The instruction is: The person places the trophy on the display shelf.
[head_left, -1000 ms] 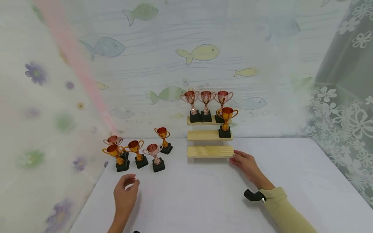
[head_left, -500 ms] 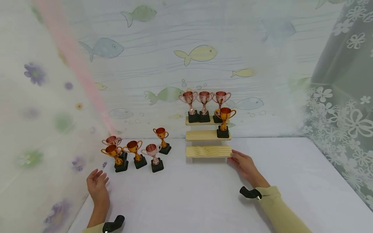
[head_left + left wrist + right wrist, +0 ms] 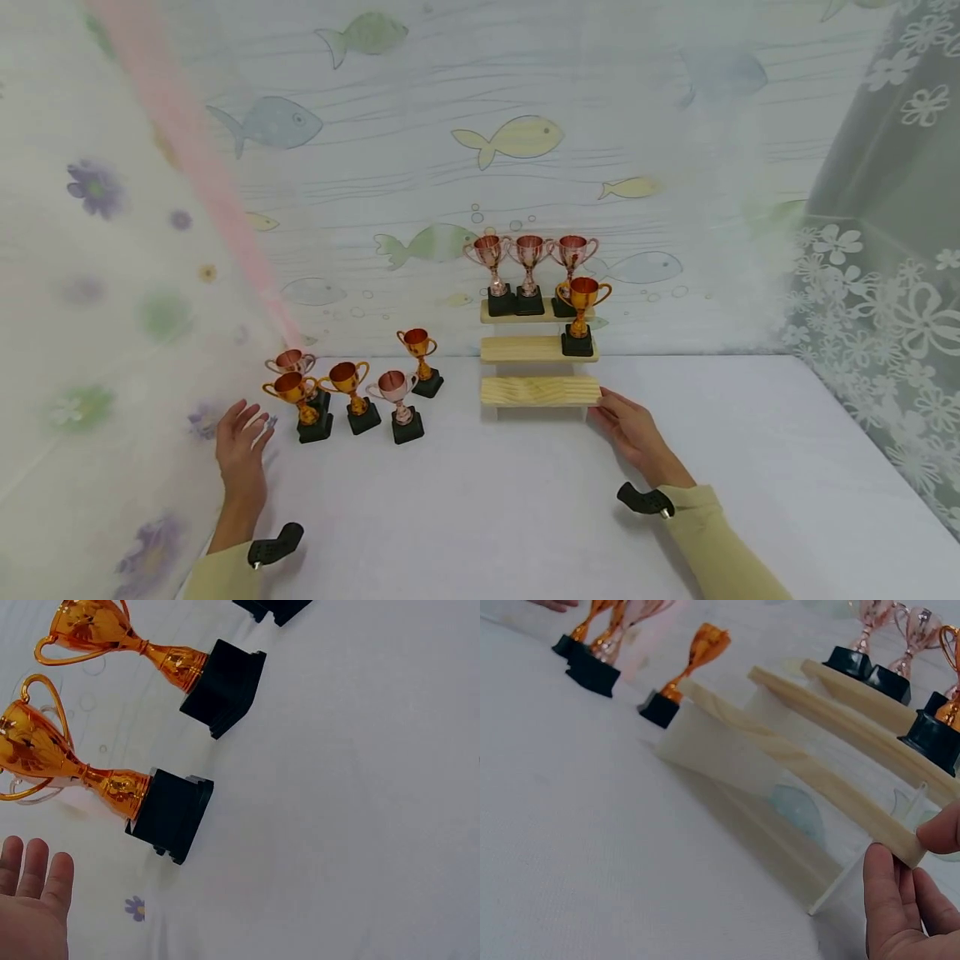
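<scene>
My left hand (image 3: 242,458) is held just left of a gold trophy cup (image 3: 314,427), fingers loosely spread and holding nothing. In the left wrist view its fingertips (image 3: 34,862) show below that cup's bowl. A rose-gold trophy (image 3: 291,360) stands partly hidden behind the gold one. My right hand (image 3: 636,437) pinches the right end of the lowest plank (image 3: 540,391) of a three-step wooden display stand, thumb above and fingers below in the right wrist view. Three rose-gold trophies (image 3: 529,292) line the top step. One gold trophy (image 3: 577,340) stands at the middle step's right end.
Another gold trophy (image 3: 363,417), a pale pink one (image 3: 407,427) and a gold one (image 3: 428,382) stand between the left hand and the stand. A patterned fish curtain (image 3: 375,183) hangs behind the white table (image 3: 480,517). Flowered fabric (image 3: 112,333) borders the left side.
My left hand has moved left, then slightly forward, to beside the leftmost gold trophy, its fingers spreading. The right hand has stayed at the plank's end. The trophies stand as before.
</scene>
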The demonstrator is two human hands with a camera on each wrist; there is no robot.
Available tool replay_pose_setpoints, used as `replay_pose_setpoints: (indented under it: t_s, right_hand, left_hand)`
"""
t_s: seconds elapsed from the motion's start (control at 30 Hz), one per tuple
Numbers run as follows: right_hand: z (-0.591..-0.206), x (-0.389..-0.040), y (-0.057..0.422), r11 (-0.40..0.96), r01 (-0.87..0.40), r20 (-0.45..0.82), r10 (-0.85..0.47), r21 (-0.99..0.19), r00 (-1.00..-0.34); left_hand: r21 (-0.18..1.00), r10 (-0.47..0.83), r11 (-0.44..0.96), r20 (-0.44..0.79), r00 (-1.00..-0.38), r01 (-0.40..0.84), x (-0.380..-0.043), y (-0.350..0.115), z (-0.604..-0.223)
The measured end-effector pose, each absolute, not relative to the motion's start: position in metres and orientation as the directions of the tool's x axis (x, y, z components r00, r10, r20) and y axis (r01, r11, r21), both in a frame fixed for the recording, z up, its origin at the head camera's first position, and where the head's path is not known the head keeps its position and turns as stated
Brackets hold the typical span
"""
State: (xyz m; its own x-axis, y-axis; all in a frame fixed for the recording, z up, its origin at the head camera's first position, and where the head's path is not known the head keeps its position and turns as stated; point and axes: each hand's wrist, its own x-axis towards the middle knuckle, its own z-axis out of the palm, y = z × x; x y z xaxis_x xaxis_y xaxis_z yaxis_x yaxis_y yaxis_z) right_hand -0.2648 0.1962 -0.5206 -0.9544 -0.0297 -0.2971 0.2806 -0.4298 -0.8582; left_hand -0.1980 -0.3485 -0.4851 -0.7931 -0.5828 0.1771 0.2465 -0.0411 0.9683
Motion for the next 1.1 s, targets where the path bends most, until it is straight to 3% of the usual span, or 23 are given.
replay_pose_setpoints:
  t_s: [0.27, 0.6, 1.1]
  right_hand:
    - [-0.520, -0.262, 0.197, -0.451, 0.283, -0.298, -0.040, -0.846, -0.954]
    - [-0.523, -0.262, 0.197, -0.471, 0.284, -0.301, -0.042, -0.835, -0.953]
    - [-0.521, -0.260, 0.197, -0.451, 0.262, -0.277, -0.034, -0.853, -0.960]
  left_hand:
    - [0.975, -0.556, 0.143, 0.219, -0.802, 0.168, -0.214, -0.344, -0.485]
    - [0.985, -0.559, 0.161, 0.140, -0.817, 0.058, -0.230, -0.338, -0.480]
    - [0.976, -0.585, 0.207, 0.177, -0.791, 0.065, -0.239, -0.336, -0.483]
